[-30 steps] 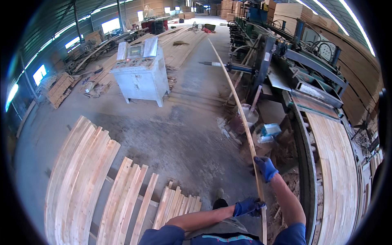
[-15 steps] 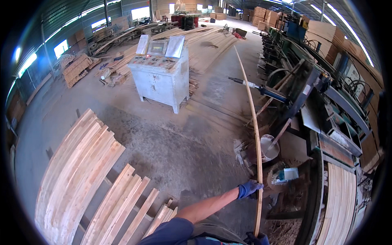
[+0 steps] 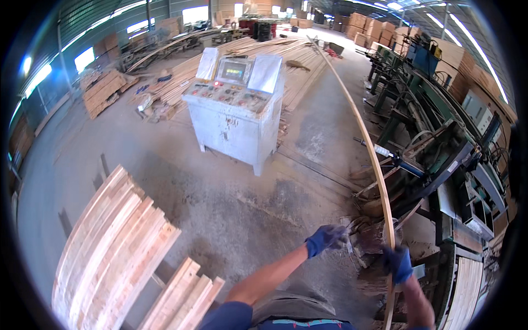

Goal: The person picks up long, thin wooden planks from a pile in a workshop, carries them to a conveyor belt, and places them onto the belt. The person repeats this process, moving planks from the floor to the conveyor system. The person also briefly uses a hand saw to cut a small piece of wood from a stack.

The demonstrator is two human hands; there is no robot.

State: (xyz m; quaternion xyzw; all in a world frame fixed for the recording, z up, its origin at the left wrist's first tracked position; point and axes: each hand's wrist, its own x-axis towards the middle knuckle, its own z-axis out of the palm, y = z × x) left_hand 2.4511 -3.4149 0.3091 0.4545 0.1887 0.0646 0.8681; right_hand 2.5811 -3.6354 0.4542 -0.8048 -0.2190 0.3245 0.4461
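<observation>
A long thin wooden strip (image 3: pixel 375 165) runs from beside my body far out across the floor, bowed by the lens. My right hand (image 3: pixel 398 265), in a blue glove, is closed around its near part. To the left of the strip, apart from it, my left hand (image 3: pixel 326 240) is in a blue and dark glove and holds nothing. Its fingers reach out toward the strip, somewhat blurred. At the lower left lie wooden boards side by side, a larger stack (image 3: pixel 113 247) and a smaller one (image 3: pixel 181 297).
A pale control console (image 3: pixel 234 126) with a lit screen stands ahead. Machinery (image 3: pixel 440 148) lines the right side, with a blue cylinder (image 3: pixel 410 165) jutting out near the strip. More strips lie in the machine bed (image 3: pixel 465 291) at lower right. Long boards (image 3: pixel 300 55) cover the floor beyond the console.
My left hand has let go of the strip and moved slightly left. My right hand has come up along the strip into fuller view. The strip now sits farther right as the view shifted.
</observation>
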